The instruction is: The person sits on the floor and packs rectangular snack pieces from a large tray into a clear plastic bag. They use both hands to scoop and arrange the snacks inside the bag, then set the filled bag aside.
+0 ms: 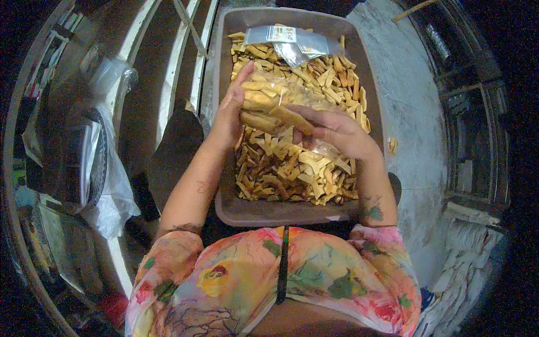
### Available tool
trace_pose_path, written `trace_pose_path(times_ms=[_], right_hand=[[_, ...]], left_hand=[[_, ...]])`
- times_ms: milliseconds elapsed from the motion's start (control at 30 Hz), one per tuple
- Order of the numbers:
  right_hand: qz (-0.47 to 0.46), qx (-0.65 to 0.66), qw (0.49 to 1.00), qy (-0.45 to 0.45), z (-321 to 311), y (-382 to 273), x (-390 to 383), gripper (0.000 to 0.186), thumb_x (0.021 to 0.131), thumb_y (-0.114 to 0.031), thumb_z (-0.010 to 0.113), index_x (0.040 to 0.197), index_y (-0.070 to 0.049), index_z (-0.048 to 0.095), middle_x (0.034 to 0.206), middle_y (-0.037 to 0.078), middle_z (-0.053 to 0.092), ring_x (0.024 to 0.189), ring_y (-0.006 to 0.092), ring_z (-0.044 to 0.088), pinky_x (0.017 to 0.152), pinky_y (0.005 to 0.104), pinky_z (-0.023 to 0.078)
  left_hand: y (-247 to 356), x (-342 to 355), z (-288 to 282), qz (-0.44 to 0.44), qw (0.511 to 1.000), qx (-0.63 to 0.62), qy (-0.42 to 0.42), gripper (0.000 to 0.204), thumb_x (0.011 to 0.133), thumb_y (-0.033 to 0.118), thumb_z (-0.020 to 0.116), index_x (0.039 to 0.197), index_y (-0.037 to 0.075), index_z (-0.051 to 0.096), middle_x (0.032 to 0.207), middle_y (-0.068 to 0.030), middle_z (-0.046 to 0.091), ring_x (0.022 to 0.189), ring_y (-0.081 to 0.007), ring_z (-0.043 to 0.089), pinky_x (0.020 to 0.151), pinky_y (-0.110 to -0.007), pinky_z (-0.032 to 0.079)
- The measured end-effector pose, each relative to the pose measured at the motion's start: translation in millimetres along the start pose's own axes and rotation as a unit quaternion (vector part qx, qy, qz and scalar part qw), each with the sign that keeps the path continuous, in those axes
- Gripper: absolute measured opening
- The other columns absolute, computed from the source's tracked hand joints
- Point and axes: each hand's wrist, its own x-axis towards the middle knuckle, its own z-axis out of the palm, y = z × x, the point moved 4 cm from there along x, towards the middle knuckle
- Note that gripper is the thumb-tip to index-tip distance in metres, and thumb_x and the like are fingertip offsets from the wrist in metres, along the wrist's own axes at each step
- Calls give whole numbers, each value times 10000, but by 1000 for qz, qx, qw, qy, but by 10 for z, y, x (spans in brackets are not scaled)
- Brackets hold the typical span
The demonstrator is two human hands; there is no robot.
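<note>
While the left hand [229,115] cups a clear bag [269,92] of yellow sticks above the brown tub [224,67], the right hand [331,132] pinches sticks at the bag's mouth.

I see a shiny clear plastic bag [275,92], dry rough yellow sticks [297,168], and a smooth matt brown plastic tub [264,212].

I see both hands hemmed in over the tub [224,209]: yellow sticks [297,168] cover its floor, clear packets [292,42] block the far edge.
</note>
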Motion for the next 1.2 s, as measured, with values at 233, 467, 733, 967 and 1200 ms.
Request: trace_pose_path(times_ms=[233, 467, 733, 967, 1200], right_hand=[[134, 48, 988, 67, 3, 79, 0, 318, 844, -124, 575, 1125, 12, 514, 718, 53, 607, 597, 127, 574, 571, 236, 453], [171, -111, 967, 155, 182, 219, 126, 190, 792, -188, 668, 841, -18, 598, 615, 36, 583, 545, 101, 545, 500, 226, 424], [131, -259, 937, 194, 212, 24, 81, 242, 742, -245, 722, 795, -26, 634, 632, 35, 606, 523, 84, 526, 429, 222, 373], [51, -121, 924, 359, 49, 176, 88, 278, 805, -52, 619, 1081, -79, 628, 847, 19, 658, 629, 61, 552, 483, 171, 407], [-61, -268, 911, 307, 131, -42, 38, 247, 778, -62, 656, 1024, -58, 651, 886, 37, 663, 656, 75, 572, 576, 211, 461]], left_hand=[[-81, 67, -79, 9, 998, 55, 31, 812, 825, 689, 214, 1380, 99, 271, 1390, -135, 295, 1254, -269, 334, 1037, -363, 260], [-121, 22, -27, 30, 996, 84, -30, 921, 781, 711, 342, 1370, 10, 248, 1393, -163, 287, 1279, -270, 292, 1047, -348, 224], [-135, 71, 7, 65, 992, 99, -44, 939, 772, 653, 468, 1365, -35, 226, 1392, -162, 293, 1291, -261, 262, 1060, -343, 176], [-137, 56, -22, 0, 997, 80, -2, 1037, 676, 637, 582, 1397, 31, 147, 1336, -170, 364, 1191, -269, 414, 979, -364, 342], [-189, 8, 37, 22, 990, 124, -68, 930, 748, 552, 582, 1391, 11, 184, 1320, -143, 382, 1186, -214, 399, 989, -321, 306]])
